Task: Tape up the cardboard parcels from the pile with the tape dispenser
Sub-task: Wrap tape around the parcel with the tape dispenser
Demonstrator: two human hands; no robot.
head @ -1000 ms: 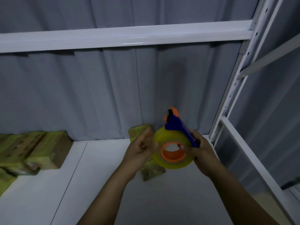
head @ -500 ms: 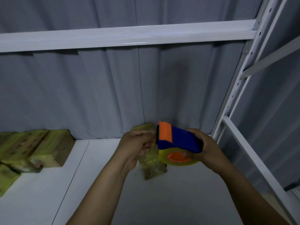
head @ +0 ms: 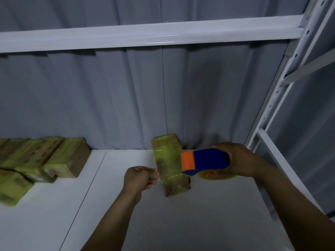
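Note:
My right hand [head: 239, 160] grips a blue and orange tape dispenser [head: 204, 161] with a yellowish tape roll [head: 217, 175] under it. A clear strip of tape [head: 168, 165] stretches from its orange mouth leftward to my left hand [head: 140, 178], which pinches the strip's free end. Behind the strip a small cardboard parcel [head: 172, 145], wrapped in yellowish tape, lies on the white shelf [head: 163, 223] by the back wall.
A pile of several taped cardboard parcels [head: 41, 160] lies at the left of the shelf. A grey curtain hangs behind. A white shelf beam [head: 145, 36] runs overhead and a perforated metal upright [head: 275, 98] stands at the right.
The dispenser turned flat and moved right in my right hand. My left hand moved down and left with the tape end, drawing out a longer strip.

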